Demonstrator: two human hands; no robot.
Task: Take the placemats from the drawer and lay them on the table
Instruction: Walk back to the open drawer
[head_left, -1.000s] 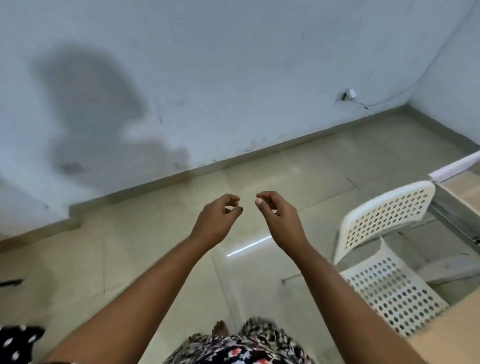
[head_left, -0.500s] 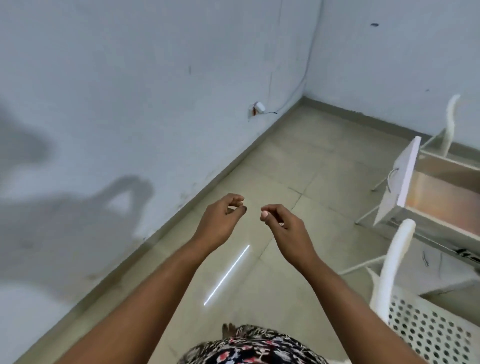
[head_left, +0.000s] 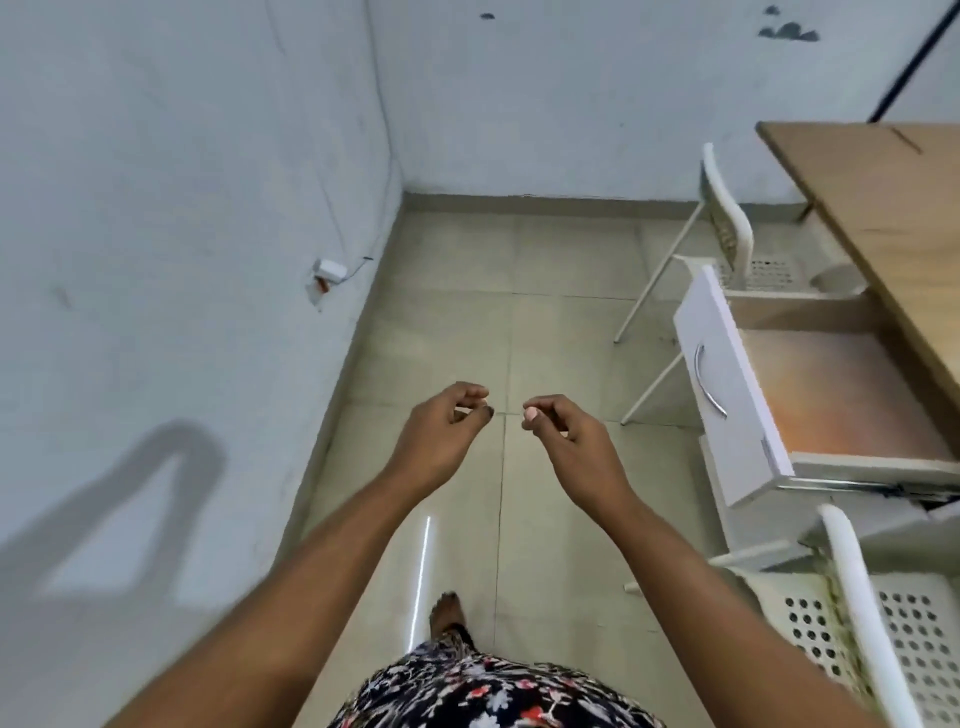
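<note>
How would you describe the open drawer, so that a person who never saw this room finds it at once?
Look to the wooden table along the right side. Just below its near edge a drawer is pulled out toward the tiled floor, between two white perforated chairs. It alone has a flat white front with a curved metal handle and a bare orange-brown bottom.

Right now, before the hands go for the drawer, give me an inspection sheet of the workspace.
Surface: wooden table, the visible part bare.
Job's things: white drawer pulled open under the table; visible interior shows no placemats.
Clutter: nothing seen.
Hands: left hand and right hand raised over the floor, fingers loosely curled, holding nothing.
Cables: thin wire from a small white wall box; dark cable running down the far wall.
Surroundings: tiled floor, room corner, two white perforated chairs, far chair, near chair.
</note>
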